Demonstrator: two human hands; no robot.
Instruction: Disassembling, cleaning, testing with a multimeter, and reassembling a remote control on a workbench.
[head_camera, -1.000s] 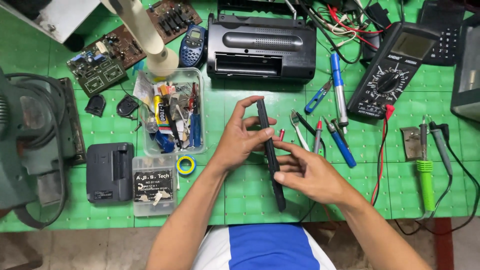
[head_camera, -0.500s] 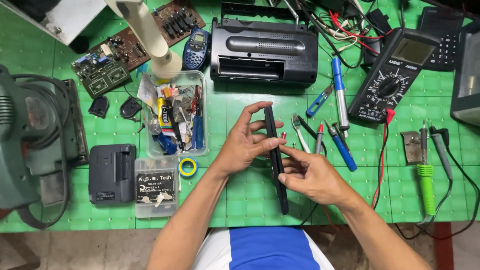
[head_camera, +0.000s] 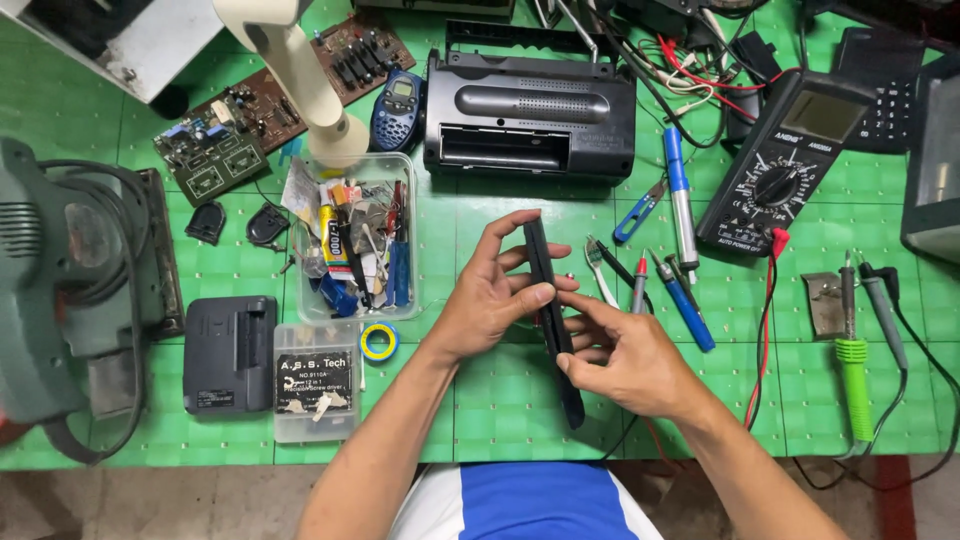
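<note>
Two hands share one long, narrow black panel (head_camera: 552, 315), held just above the green mat (head_camera: 500, 400) in front of the person. The left hand (head_camera: 490, 295) is curled around the panel's upper half, thumb across its face and fingers wrapped behind. The right hand (head_camera: 625, 360) pinches the lower half from the side, its fingers half closed, with the panel's bottom end sticking out below it. Just beyond the right hand's fingertips lie pliers (head_camera: 598, 270) and a few screwdrivers (head_camera: 685, 300). Farther out on that side sits a black multimeter (head_camera: 785, 180), and well past it a green-handled soldering iron (head_camera: 853, 360). Beyond the left hand's fingertips stands a black radio (head_camera: 530, 110). Off to the left hand's outer side is a clear tray of small parts (head_camera: 350, 240), with a yellow tape roll (head_camera: 379, 342) near the wrist.
</note>
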